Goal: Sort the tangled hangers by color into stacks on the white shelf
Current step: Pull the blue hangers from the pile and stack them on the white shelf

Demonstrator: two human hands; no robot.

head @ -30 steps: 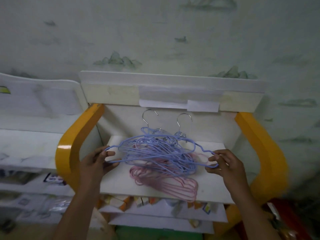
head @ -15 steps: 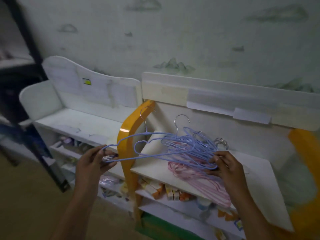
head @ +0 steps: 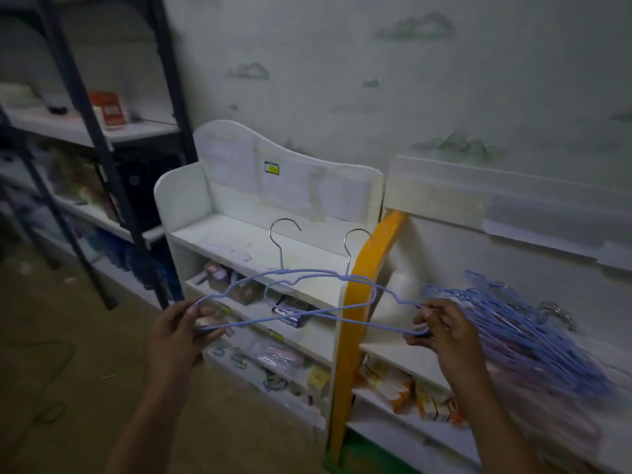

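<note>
**Inspector:** Head view. Contents of the white shelf (head: pixel 260 248)?

**Assistant:** Top board bare. Lower tiers hold small packaged goods, too blurred to identify or count. The yellow-sided shelf (head: pixel 362 302) to its right carries the hanger pile (head: pixel 533 323) on its upper board: blue wire hangers on top, pink beneath, tangled, count not determinable. Orange boxes below.

**Inspector:** Hangers in hand?

**Assistant:** Two blue hangers (head: pixel 307 295), each with a silver hook upright, held in the air in front of the white shelf, overlapping, clear of the pile.

**Inspector:** Grip?

**Assistant:** Left hand (head: pixel 174 336) is closed by thumb and fingers around the left end of the wires. Right hand (head: pixel 441 333) pinches the right end, fingers curled tight, just beside the pile.

**Inspector:** Elsewhere?

**Assistant:** One dark metal rack (head: pixel 89 131) at far left, contents blurred.
</note>
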